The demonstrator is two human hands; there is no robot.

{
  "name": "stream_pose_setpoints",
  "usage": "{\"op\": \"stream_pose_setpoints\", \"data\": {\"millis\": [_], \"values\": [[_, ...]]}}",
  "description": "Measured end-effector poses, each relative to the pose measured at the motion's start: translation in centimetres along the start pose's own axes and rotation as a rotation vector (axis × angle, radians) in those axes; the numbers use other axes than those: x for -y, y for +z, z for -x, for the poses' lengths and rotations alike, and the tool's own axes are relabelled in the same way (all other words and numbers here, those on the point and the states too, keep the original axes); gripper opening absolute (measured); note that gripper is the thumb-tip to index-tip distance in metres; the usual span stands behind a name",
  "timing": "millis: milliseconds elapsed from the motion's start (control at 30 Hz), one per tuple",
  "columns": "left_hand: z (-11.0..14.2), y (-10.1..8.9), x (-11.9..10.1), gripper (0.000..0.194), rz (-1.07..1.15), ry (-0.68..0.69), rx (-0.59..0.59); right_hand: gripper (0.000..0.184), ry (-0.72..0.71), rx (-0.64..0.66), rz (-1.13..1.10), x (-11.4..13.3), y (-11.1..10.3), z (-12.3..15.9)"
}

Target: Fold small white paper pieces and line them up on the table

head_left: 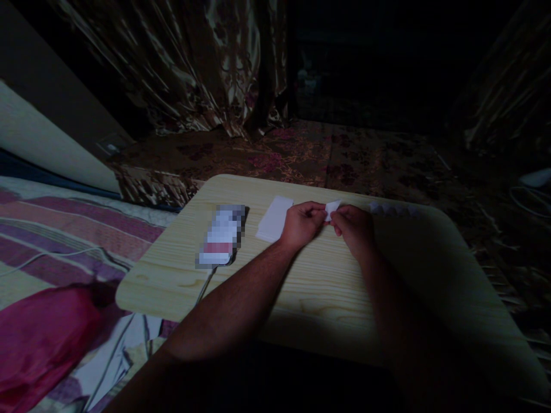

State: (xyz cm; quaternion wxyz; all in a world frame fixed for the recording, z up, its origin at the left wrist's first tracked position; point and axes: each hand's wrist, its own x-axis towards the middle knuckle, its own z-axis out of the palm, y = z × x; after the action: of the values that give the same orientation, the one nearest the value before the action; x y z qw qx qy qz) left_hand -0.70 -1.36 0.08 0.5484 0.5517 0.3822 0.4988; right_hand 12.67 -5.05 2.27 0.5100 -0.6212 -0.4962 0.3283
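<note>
Between my two hands is a small folded piece of white paper (332, 209), raised a little over the wooden table (310, 287). My left hand (303, 221) pinches its left side, and my right hand (353, 225) grips its right side with thumb and fingers. Just left of my left hand lies a stack of white paper strips (274, 218), partly covered by that hand. Beyond my right hand, a row of several small folded paper pieces (394, 209) sits near the table's far edge, dim in shadow.
A phone (221, 235) with a blurred screen lies on the table's left part, its cable (205, 287) running off the near edge. To the left is a bed with a striped cover (55, 229) and a pink bag (47, 338). Patterned curtains (232, 63) hang behind.
</note>
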Motion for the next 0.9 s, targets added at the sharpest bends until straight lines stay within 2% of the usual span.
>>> {"op": "stream_pose_setpoints", "data": {"millis": [200, 433, 733, 900], "values": [[0.04, 0.03, 0.02, 0.029, -0.025, -0.002, 0.022, 0.018, -0.031, 0.015, 0.034, -0.15, -0.01, -0.04], [0.00, 0.07, 0.03, 0.029, 0.043, -0.043, 0.045, 0.020, -0.029, -0.002, 0.059, 0.12, -0.09, 0.09], [-0.16, 0.07, -0.06, 0.032, 0.102, -0.075, 0.020, 0.021, -0.013, 0.055, -0.059, -0.66, 0.03, -0.31], [-0.12, -0.01, -0.10, 0.030, 0.097, -0.087, 0.017, 0.020, -0.031, 0.106, -0.038, -0.80, -0.02, -0.32]]}}
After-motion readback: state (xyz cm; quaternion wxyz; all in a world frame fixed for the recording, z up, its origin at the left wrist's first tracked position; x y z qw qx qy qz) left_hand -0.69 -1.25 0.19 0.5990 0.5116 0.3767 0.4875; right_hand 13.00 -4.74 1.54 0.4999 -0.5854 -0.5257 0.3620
